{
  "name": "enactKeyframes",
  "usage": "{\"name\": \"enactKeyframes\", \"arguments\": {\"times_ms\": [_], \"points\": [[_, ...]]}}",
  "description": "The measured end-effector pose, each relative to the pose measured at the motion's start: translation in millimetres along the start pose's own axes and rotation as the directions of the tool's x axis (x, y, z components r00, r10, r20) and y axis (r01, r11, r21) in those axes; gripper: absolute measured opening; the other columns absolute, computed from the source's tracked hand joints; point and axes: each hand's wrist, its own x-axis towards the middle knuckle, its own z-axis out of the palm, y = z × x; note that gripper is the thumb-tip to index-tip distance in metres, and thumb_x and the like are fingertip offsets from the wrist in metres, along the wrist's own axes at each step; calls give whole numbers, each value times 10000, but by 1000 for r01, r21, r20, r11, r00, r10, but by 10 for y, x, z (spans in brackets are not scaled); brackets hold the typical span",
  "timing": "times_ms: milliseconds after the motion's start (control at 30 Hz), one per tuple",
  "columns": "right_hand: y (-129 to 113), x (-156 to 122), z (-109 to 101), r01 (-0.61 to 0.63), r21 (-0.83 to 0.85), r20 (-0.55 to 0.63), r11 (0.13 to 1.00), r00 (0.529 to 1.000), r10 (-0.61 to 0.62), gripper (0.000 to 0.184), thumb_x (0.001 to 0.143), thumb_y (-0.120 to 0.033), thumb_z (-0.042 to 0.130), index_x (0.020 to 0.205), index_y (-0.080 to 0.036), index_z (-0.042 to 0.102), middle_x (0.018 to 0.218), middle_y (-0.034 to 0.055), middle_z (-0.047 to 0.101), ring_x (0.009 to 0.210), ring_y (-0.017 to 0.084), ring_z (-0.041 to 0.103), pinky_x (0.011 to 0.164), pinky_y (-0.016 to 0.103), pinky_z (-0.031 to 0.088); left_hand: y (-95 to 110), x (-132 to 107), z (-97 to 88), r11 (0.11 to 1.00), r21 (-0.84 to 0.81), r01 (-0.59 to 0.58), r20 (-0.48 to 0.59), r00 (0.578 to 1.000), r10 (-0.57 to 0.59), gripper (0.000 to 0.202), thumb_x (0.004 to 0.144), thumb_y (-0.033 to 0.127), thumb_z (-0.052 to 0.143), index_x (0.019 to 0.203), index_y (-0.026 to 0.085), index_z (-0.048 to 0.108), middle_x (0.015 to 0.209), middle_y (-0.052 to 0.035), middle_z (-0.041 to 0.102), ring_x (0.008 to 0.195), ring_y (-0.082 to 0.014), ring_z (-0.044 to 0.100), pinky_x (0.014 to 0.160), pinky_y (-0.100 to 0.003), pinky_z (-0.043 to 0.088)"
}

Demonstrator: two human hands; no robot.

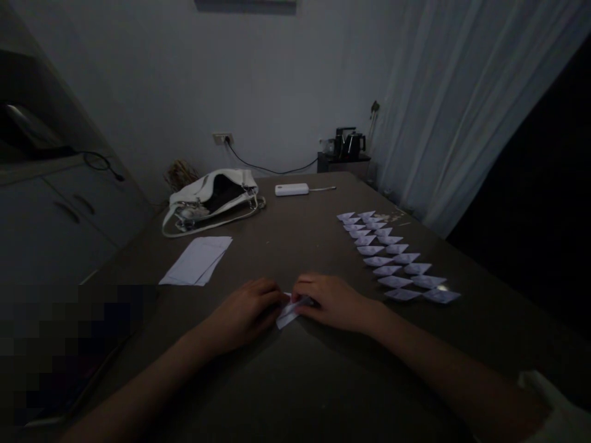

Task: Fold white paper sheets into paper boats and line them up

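A small folded sheet of white paper (287,317) is between my two hands, low over the middle of the dark table (295,240). My left hand (256,306) has its fingers curled closed at the paper's left edge. From the other side, my right hand (325,298) pinches the paper between thumb and fingers. Part of the paper is hidden behind the fingers. To the right stand two rows of folded paper boats (396,281). A stack of flat white paper sheets (196,261) lies to the left.
A white handbag (210,195) with a loose strap lies at the back left. Behind the middle sits a white power bank (292,189) with a short cable. A black kettle (354,144) stands beyond the far edge. Curtains (438,92) hang on the right.
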Motion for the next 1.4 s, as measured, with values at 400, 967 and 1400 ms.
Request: {"name": "enactKeyframes", "arguments": {"times_ms": [400,967,1400], "points": [[41,77,133,7,72,-91,997,996,0,65,861,-181,536,851,-168,599,843,29,588,824,142,519,720,254,370,18,-7,-22,999,-35,-35,-32,999,34,238,911,265,413,1052,182,585,945,-76,567,862,-183,530,768,-309,435],[65,130,266,-97,97,-141,991,984,110,35,806,-167,610,834,-171,590,844,21,586,819,143,523,710,253,367,-45,9,69,998,-65,25,-56,998,-29,183,903,219,428,981,169,586,922,-69,557,845,-172,528,730,-284,442],[82,125,270,-95,121,-163,988,980,114,77,793,-197,637,842,-176,581,843,16,593,792,138,522,698,248,373,-48,3,68,996,-86,29,-54,998,-34,185,894,221,446,1014,176,581,938,-69,555,845,-173,528,733,-293,450]]}}
